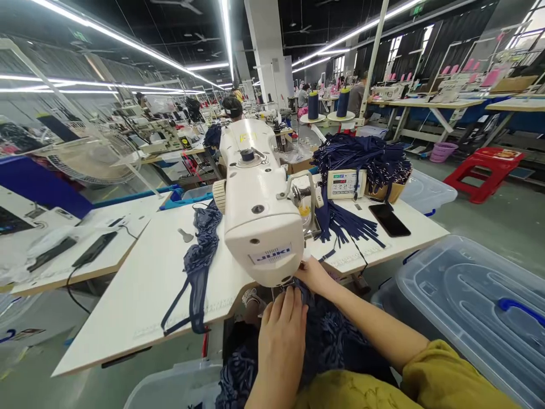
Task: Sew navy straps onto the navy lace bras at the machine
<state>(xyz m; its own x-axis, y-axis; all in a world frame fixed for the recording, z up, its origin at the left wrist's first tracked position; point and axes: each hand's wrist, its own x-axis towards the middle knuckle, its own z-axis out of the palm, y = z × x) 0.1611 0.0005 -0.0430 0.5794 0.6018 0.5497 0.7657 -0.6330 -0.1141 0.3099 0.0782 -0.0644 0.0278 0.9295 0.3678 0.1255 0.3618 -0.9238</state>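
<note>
Below the head of a white JUKI sewing machine (266, 221), my left hand (281, 326) has its fingers together and bent over navy fabric, apparently part of a bra (303, 291). My right hand (315, 276) reaches in beside the machine head, its fingers closed at the same fabric near the needle area; the fingertips are partly hidden by the head. More ruffled navy bras (334, 335) drape over my lap below the table edge. Left of the machine, another navy bra (202, 255) lies on the white table (157, 272) with its strap and sheer band hanging toward the front edge.
A heap of navy straps (361, 156) rises from a cardboard box behind the control panel (347, 184). A black phone (389, 220) lies on the right. Lidded plastic bins (472, 295) stand right, near a red stool (483, 173). An open bin (174, 383) sits below left.
</note>
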